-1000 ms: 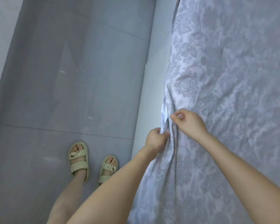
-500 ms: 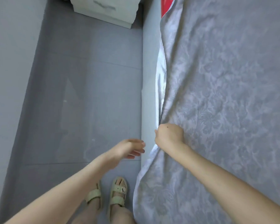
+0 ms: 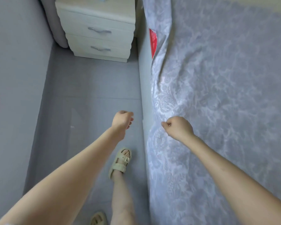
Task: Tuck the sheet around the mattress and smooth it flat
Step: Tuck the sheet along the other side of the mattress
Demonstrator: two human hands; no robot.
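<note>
A pale grey-blue floral sheet [image 3: 217,95] covers the mattress on the right, wrinkled along its left edge. My right hand [image 3: 178,127] pinches a fold of the sheet near that edge. My left hand [image 3: 122,121] hangs over the floor left of the bed with its fingers loosely curled and nothing in it. A strip of red mattress [image 3: 153,42] shows where the sheet has pulled away further up the side. The pale bed side [image 3: 143,88] runs down below the sheet edge.
A white two-drawer nightstand [image 3: 99,30] stands against the bed at the top. A narrow strip of grey tiled floor [image 3: 81,88] lies between the bed and a grey wall [image 3: 15,78] on the left. My sandalled feet [image 3: 120,161] stand on it.
My left hand let go of the sheet edge and moved out over the floor. The view has advanced along the bed, bringing the nightstand and red strip into sight. My right hand stays gripped.
</note>
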